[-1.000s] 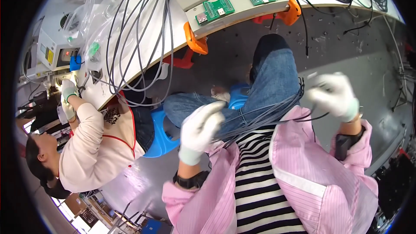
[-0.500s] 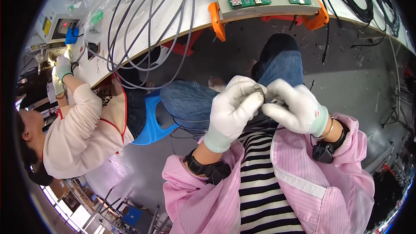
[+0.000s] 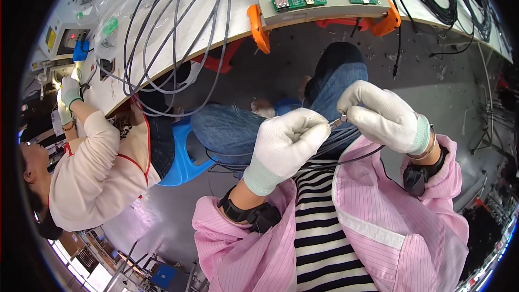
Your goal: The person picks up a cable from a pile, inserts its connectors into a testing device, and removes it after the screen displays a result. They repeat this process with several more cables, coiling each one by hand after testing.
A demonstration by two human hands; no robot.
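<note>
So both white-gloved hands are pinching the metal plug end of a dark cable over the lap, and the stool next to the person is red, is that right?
Not quite. The head view shows the plastic stool is blue, not red. The rest holds: the white-gloved left hand and white-gloved right hand pinch the small metal plug end of the dark cable over the lap.

My left hand (image 3: 284,143) and right hand (image 3: 381,116) in white knit gloves with pale green cuffs, black watch on each wrist, pink pinstriped jacket open over black-and-white striped top, blue jeans at twelve o'clock
</note>
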